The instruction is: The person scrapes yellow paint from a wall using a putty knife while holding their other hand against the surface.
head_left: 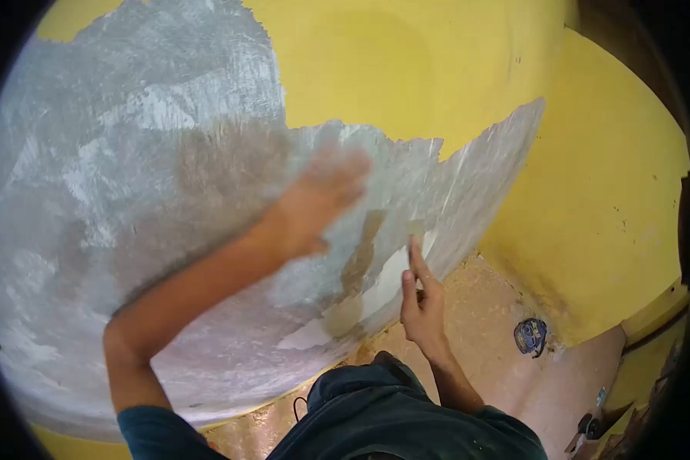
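My left hand [326, 195] reaches across the big curved grey wall panel [146, 169], blurred by motion. Its fingers are stretched out against or close over the grey surface, and nothing shows in them. Lower right, my right hand [425, 303] is closed with the index finger pointing up along what looks like a putty knife [415, 228]; only its small pale blade shows past the fingertip. Beside this hand lies a smooth whitish filler patch [387, 280]. A brown, damp-looking streak [359, 257] runs down the panel between the hands.
Yellow paint [383, 69] with a ragged edge covers the upper panel. Another yellow curved wall [590, 184] stands at the right. On the dusty floor [491, 330] lies a blue crumpled packet or bag [530, 337]. A dark object [588, 425] sits at the lower right.
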Motion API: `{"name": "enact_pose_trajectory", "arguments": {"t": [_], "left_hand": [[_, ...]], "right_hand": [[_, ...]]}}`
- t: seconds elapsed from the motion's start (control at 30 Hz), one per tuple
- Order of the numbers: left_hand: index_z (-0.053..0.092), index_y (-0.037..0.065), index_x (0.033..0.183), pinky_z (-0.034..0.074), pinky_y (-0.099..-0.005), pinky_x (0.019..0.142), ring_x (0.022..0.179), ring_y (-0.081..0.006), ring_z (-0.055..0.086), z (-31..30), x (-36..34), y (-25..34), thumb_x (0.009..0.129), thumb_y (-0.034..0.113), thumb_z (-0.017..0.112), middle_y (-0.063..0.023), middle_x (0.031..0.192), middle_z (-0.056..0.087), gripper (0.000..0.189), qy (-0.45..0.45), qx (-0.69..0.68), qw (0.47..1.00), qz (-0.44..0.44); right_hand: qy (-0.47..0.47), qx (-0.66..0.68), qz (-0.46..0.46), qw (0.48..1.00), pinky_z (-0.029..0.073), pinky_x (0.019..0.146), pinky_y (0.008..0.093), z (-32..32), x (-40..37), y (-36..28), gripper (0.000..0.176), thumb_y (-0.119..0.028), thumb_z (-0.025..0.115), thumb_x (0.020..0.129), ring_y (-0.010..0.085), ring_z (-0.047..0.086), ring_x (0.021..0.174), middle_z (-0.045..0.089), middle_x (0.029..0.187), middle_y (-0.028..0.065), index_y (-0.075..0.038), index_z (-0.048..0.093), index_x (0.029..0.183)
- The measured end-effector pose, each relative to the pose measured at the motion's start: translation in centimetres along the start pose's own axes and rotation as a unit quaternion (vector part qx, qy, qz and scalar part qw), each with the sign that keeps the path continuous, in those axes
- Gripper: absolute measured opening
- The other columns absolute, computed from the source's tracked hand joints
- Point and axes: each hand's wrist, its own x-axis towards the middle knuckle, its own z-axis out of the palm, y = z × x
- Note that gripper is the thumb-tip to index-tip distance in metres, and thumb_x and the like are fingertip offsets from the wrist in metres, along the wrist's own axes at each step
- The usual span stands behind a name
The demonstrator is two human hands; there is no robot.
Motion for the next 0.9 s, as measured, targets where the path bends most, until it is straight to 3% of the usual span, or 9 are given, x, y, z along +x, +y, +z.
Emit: {"name": "enact_pose_trajectory", "arguments": {"t": [0.07,0.17,0.2,0.27,0.43,0.57,0.67,0.83,0.9], "left_hand": [[0.070,0.008,0.130,0.030,-0.0565,0.123,0.148,-0.0328,0.046,0.7,1.6,3.0,0.089,0.047,0.075,-0.0122,0.144,0.064,0.057,-0.118,-0.079,0.984,0.103],[0.075,0.000,0.115,0.053,-0.0468,0.097,0.110,-0.0315,0.070,3.1,3.2,8.2,0.098,0.040,0.069,-0.0165,0.112,0.077,0.044,-0.028,-0.434,0.899,-0.058],[0.075,0.000,0.115,0.053,-0.0468,0.097,0.110,-0.0315,0.070,4.1,3.4,10.2,0.098,0.040,0.069,-0.0165,0.112,0.077,0.044,-0.031,-0.434,0.899,-0.056],[0.074,-0.004,0.108,0.053,-0.0388,0.073,0.078,-0.0257,0.069,5.6,3.4,14.6,0.101,0.026,0.068,-0.0142,0.093,0.076,0.032,0.235,-0.679,0.675,-0.170],[0.073,-0.005,0.090,0.046,-0.0323,0.065,0.068,-0.0128,0.058,5.8,1.9,18.1,0.096,0.014,0.073,-0.0061,0.074,0.069,0.020,0.290,-0.624,0.656,-0.309],[0.071,-0.005,0.080,0.039,-0.0269,0.060,0.065,-0.0048,0.049,3.0,0.5,16.3,0.094,0.012,0.075,-0.0012,0.064,0.062,0.022,0.326,-0.585,0.617,-0.413],[0.073,-0.004,0.081,0.037,-0.0259,0.059,0.064,-0.0046,0.048,3.2,-0.9,16.1,0.094,0.010,0.075,0.0001,0.064,0.062,0.019,0.319,-0.588,0.598,-0.442],[0.075,-0.004,0.085,0.042,-0.0320,0.059,0.063,-0.0097,0.054,4.4,-0.9,18.4,0.092,0.014,0.077,-0.0086,0.065,0.064,0.020,0.274,-0.624,0.543,-0.491],[0.075,-0.002,0.081,0.045,-0.0365,0.061,0.063,-0.0215,0.063,6.4,0.2,20.1,0.090,0.015,0.078,-0.0139,0.069,0.068,0.020,0.311,-0.584,0.590,-0.462]], "right_hand": [[0.128,-0.073,-0.186,0.971,0.044,0.051,0.0226,0.1,0.4,2.9,0.053,-0.008,0.045,0.108,0.0089,0.054,0.056,0.066,0.088,0.0063,-0.002,0.039,0.161],[0.130,0.217,-0.044,0.967,0.037,0.046,0.0212,-0.5,-2.7,0.2,0.054,-0.004,0.038,0.107,0.0036,0.042,0.050,0.052,0.076,-0.0009,0.000,0.038,0.161],[0.143,0.262,-0.015,0.954,0.038,0.048,0.0195,0.2,-3.2,-0.1,0.056,-0.002,0.033,0.105,0.0012,0.041,0.051,0.048,0.075,-0.0026,0.000,0.039,0.161],[0.123,0.237,-0.024,0.963,0.039,0.050,0.0200,0.9,-3.6,0.4,0.056,-0.002,0.034,0.105,0.0019,0.043,0.053,0.050,0.077,-0.0013,0.000,0.038,0.161],[0.003,0.049,-0.060,0.997,0.046,0.061,0.0254,0.7,-2.9,0.0,0.070,0.005,0.038,0.097,0.0124,0.051,0.066,0.066,0.103,0.0124,0.003,0.023,0.165],[-0.077,0.178,-0.033,0.980,0.047,0.060,0.0260,0.1,-1.2,-2.3,0.090,0.010,0.036,0.090,0.0129,0.052,0.066,0.062,0.125,0.0212,-0.008,-0.002,0.169],[-0.281,0.300,-0.004,0.912,0.047,0.057,0.0257,-0.7,-0.1,-2.1,0.106,0.011,0.042,0.091,0.0108,0.053,0.065,0.033,0.156,0.0283,-0.028,-0.020,0.167],[-0.265,0.350,0.063,0.896,0.047,0.056,0.0250,-0.6,-0.7,3.0,0.081,-0.003,0.059,0.102,0.0092,0.057,0.067,0.056,0.137,0.0236,-0.013,0.012,0.167],[-0.237,0.352,0.132,0.896,0.047,0.055,0.0248,-0.9,-1.8,5.9,0.071,-0.009,0.064,0.103,0.0084,0.059,0.067,0.066,0.125,0.0202,-0.008,0.028,0.164]]}}
